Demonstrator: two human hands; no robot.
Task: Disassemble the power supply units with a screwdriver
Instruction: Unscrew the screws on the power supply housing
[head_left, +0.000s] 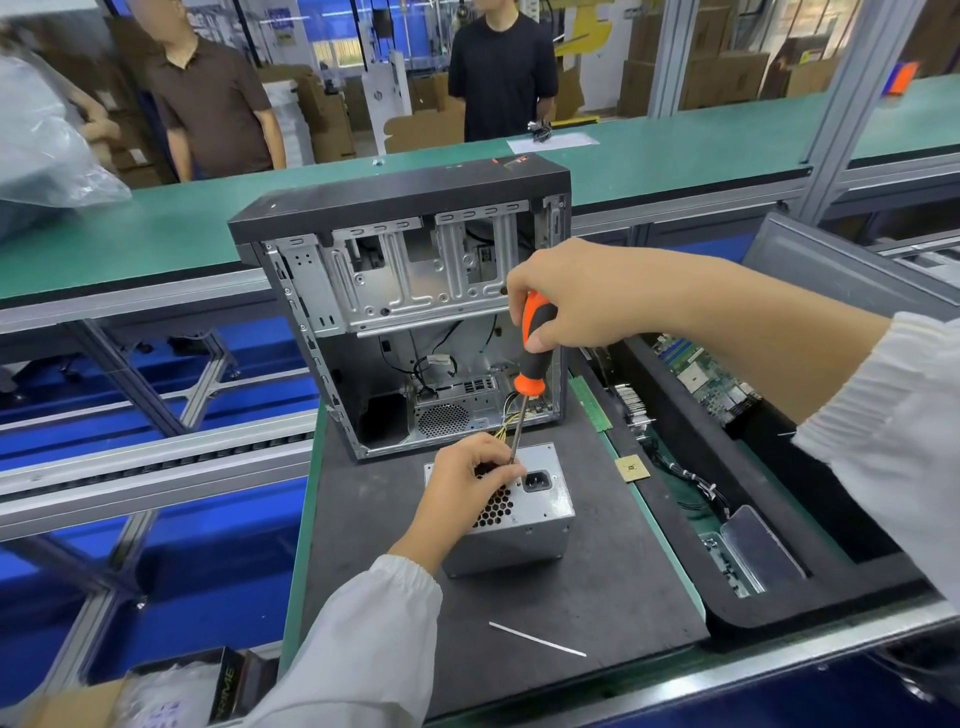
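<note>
Right hand is wrapped tight round the orange-and-black handle of the screwdriver, shaft angled down and slightly left, tip hidden behind the left fingers at the top face of the PSU. Left hand sits on that top face, fingers curled and pinching the shaft low down, over the honeycomb vent and just beside the power socket. The PSU stands on a dark mat, near its middle, with bare mat in front and to both sides; a thin white strip lies near the front edge. Just behind the PSU stands the open case, yellow wires running out of it. Right of the mat, a black tray holds circuit boards. At bottom left a box carries lettering that seems to read "PRIME".
</note>
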